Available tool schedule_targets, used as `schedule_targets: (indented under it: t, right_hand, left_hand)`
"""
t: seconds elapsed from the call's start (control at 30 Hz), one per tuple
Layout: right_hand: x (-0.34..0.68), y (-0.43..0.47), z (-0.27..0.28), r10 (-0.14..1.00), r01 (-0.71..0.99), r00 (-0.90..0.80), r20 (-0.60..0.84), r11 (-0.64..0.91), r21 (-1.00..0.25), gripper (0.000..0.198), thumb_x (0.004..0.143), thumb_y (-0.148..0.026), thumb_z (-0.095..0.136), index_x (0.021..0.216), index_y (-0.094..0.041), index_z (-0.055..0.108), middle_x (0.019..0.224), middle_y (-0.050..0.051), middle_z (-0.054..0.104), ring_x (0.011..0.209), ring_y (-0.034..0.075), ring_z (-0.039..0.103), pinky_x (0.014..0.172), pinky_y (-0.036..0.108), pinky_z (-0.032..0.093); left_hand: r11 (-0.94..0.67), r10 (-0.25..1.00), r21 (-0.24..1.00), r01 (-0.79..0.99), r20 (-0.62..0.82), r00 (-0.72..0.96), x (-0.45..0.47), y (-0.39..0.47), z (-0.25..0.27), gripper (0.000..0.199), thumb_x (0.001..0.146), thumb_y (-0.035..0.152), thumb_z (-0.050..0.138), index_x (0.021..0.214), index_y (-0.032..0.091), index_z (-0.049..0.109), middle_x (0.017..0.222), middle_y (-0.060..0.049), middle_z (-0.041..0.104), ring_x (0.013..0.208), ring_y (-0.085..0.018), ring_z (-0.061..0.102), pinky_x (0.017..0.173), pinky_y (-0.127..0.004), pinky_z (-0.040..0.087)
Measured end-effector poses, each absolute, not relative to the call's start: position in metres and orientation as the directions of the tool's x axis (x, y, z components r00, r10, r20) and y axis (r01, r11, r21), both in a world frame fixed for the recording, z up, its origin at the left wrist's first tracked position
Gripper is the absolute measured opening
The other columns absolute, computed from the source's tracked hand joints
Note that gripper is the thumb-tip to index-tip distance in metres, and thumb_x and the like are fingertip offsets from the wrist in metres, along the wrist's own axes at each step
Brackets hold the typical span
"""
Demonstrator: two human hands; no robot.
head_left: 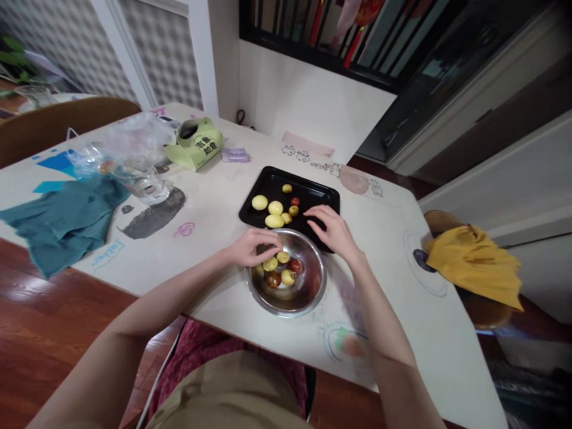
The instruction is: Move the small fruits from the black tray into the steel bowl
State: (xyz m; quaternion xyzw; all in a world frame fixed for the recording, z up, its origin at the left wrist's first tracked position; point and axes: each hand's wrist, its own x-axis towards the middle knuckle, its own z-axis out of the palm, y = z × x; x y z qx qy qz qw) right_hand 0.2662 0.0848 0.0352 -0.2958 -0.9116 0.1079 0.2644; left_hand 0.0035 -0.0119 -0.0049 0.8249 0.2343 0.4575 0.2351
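Note:
A steel bowl [319, 289] stands near the table's front edge and holds several small round fruits, such as a yellow-green one [288, 277], a dark red one [295, 266] and a brown one [273, 279]. Over its left rim my left hand [254, 246] has its fingertips pinched together; what they hold, if anything, I cannot make out. Just behind the bowl lies a black tray [308, 189] with several pale yellow fruits [260, 202] and smaller red-and-yellow ones [294, 211]. Above the tray's right side hovers my right hand [329, 227], thumb and fingers apart, holding nothing visible.
To the left are a teal cloth [67, 220], a clear glass jug [149, 186], plastic bags [134, 140] and a green paper box [196, 143]. A small purple packet [235, 155] lies beside the box. A yellow cloth [476, 262] hangs over a chair at right.

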Motion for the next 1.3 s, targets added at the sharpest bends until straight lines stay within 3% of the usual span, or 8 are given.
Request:
schedule_targets:
  t: [0.1, 0.37, 0.73, 1.03, 1.2, 1.3]
  right_hand:
    - [0.253, 0.112, 0.017, 0.63, 0.537, -0.664, 0.402, 0.776, -0.33, 0.034, 0.102, -0.017, 0.053, 0.132, -0.022, 0.067, 0.129, 0.011, 0.07, 0.119, 0.028, 0.065, 0.102, 0.047, 0.057]
    - [0.24, 0.129, -0.016, 0.565, 0.533, -0.767, 0.304, 0.825, -0.188, 0.054, 0.094, -0.004, 0.051, 0.143, -0.021, 0.062, 0.146, 0.012, 0.065, 0.127, 0.028, 0.062, 0.108, 0.053, 0.056]
    - [0.242, 0.125, -0.02, 0.615, 0.594, -0.75, 0.245, 0.788, -0.162, 0.031, 0.097, -0.007, 0.055, 0.123, -0.019, 0.068, 0.13, 0.012, 0.067, 0.111, 0.025, 0.064, 0.093, 0.04, 0.06]
    - [0.276, 0.082, 0.022, 0.636, 0.543, -0.693, 0.341, 0.771, -0.334, 0.025, 0.098, -0.014, 0.06, 0.122, -0.022, 0.063, 0.116, 0.011, 0.07, 0.107, 0.029, 0.068, 0.095, 0.049, 0.059]
    - [0.285, 0.012, 0.055, 0.558, 0.474, -0.801, 0.217, 0.813, -0.339, 0.021, 0.102, -0.016, 0.058, 0.122, -0.023, 0.062, 0.121, 0.011, 0.07, 0.112, 0.029, 0.068, 0.096, 0.048, 0.061]
    - [0.284, -0.015, 0.053, 0.528, 0.475, -0.842, 0.113, 0.823, -0.312, 0.018, 0.099, -0.012, 0.061, 0.114, -0.022, 0.064, 0.114, 0.009, 0.072, 0.104, 0.027, 0.071, 0.088, 0.045, 0.064]
  left_hand:
    - [-0.78, 0.604, 0.601, 0.176, 0.648, 0.464, 0.004, -0.012, -0.005, 0.02, 0.104, 0.024, 0.057, 0.094, 0.016, 0.072, 0.087, -0.01, 0.077, 0.078, -0.017, 0.072, 0.074, -0.026, 0.056]
    - [-0.766, 0.613, 0.616, 0.183, 0.613, 0.498, 0.003, -0.014, -0.003, 0.022, 0.105, 0.027, 0.056, 0.096, 0.016, 0.073, 0.088, -0.011, 0.077, 0.077, -0.018, 0.072, 0.074, -0.027, 0.056]
    - [-0.771, 0.611, 0.604, 0.199, 0.617, 0.495, 0.003, -0.014, -0.004, 0.021, 0.104, 0.025, 0.056, 0.095, 0.016, 0.073, 0.087, -0.01, 0.078, 0.077, -0.018, 0.073, 0.073, -0.026, 0.057]
    - [-0.772, 0.595, 0.621, 0.135, 0.631, 0.498, 0.003, -0.013, -0.007, 0.021, 0.103, 0.026, 0.06, 0.101, 0.017, 0.078, 0.092, -0.013, 0.082, 0.083, -0.021, 0.079, 0.079, -0.029, 0.062]
    - [-0.795, 0.561, 0.593, 0.131, 0.635, 0.53, 0.001, -0.012, -0.007, 0.021, 0.102, 0.021, 0.059, 0.103, 0.017, 0.079, 0.093, -0.013, 0.083, 0.084, -0.02, 0.08, 0.077, -0.027, 0.062]
    - [-0.807, 0.544, 0.576, 0.127, 0.644, 0.538, 0.0, -0.012, -0.006, 0.02, 0.101, 0.018, 0.059, 0.102, 0.017, 0.079, 0.092, -0.012, 0.083, 0.083, -0.019, 0.08, 0.076, -0.025, 0.06]
